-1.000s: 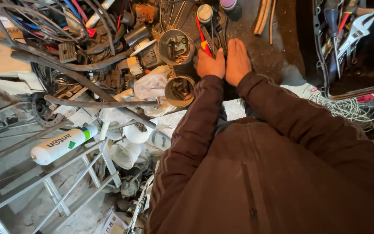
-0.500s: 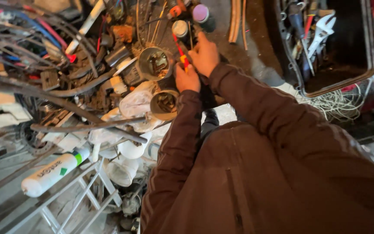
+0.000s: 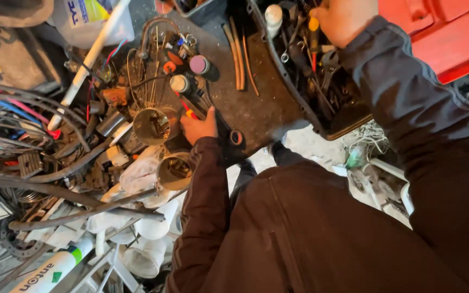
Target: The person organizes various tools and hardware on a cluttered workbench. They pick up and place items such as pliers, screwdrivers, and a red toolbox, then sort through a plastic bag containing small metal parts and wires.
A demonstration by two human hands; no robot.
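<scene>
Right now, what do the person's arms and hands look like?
Both hands are bare, no gloves. The left hand comes out of a dark brown jacket sleeve. The right hand comes out of a dark grey-blue sleeve. The cloth is creased, with no markings showing.

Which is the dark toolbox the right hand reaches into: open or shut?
Open. The toolbox shows no lid over it; wrenches and screwdrivers lie exposed inside, and the right hand is over them.

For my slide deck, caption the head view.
Left hand grips a red-handled tool amid clutter; right hand reaches into a toolbox.
</scene>
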